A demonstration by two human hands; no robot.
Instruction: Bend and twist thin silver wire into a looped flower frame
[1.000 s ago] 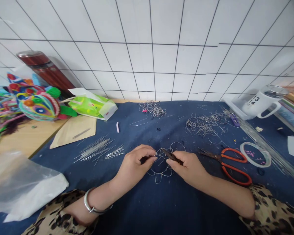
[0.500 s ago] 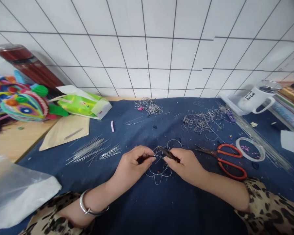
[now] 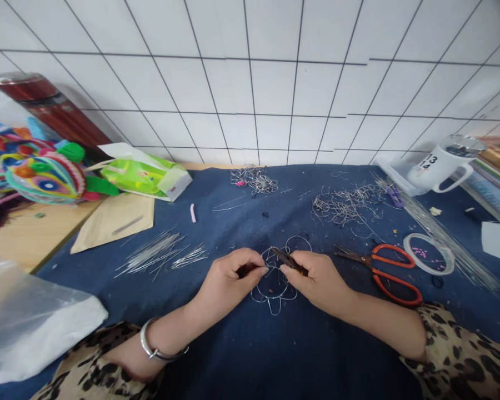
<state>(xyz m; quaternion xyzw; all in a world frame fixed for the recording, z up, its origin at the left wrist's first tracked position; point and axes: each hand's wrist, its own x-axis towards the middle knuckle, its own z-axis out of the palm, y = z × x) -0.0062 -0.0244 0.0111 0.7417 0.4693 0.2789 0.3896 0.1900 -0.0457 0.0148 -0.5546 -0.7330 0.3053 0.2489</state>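
Observation:
A looped frame of thin silvery wire [image 3: 274, 299] lies low on the blue cloth between my hands. My left hand [image 3: 237, 278] pinches the wire at its upper left side, thumb against forefinger. Dark pliers [image 3: 289, 260] sit in my right hand [image 3: 319, 278], fingers wrapped round the handles, the jaws pointing up and left over the wire. Whether the jaws grip the wire is too small to tell. To the left of my left hand lie a bundle of straight wires [image 3: 152, 254] and a shorter bunch [image 3: 190, 256].
Orange-handled scissors [image 3: 394, 275] and a clear ring dish [image 3: 428, 254] with pink beads lie at right. Tangled wire [image 3: 345, 204], a white mug [image 3: 439, 166] and long wires [image 3: 454, 239] are behind. At left are a plastic bag [image 3: 37, 322], brown envelope [image 3: 112, 222] and green packet [image 3: 144, 175].
The whole view has shifted slightly, so things sit a little further right. Both hands keep nearly the same hold on the wire and pliers.

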